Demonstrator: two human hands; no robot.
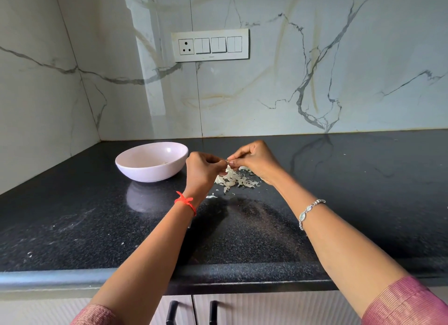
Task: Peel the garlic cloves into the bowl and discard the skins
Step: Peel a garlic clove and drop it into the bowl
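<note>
A pale pink bowl [151, 161] stands on the black counter, left of my hands, with a few small pieces at its bottom. My left hand [202, 170] and my right hand [254, 161] meet above a heap of white garlic skins [236, 180]. Both pinch a small garlic clove [228, 161] between their fingertips; the clove is mostly hidden by the fingers. A loose flake of skin [211, 196] lies nearer me on the counter.
The black granite counter [242, 227] runs to a marble wall behind and at the left. A switch panel with a socket [210, 45] is on the back wall. Cabinet doors with black handles [191, 312] sit below the front edge.
</note>
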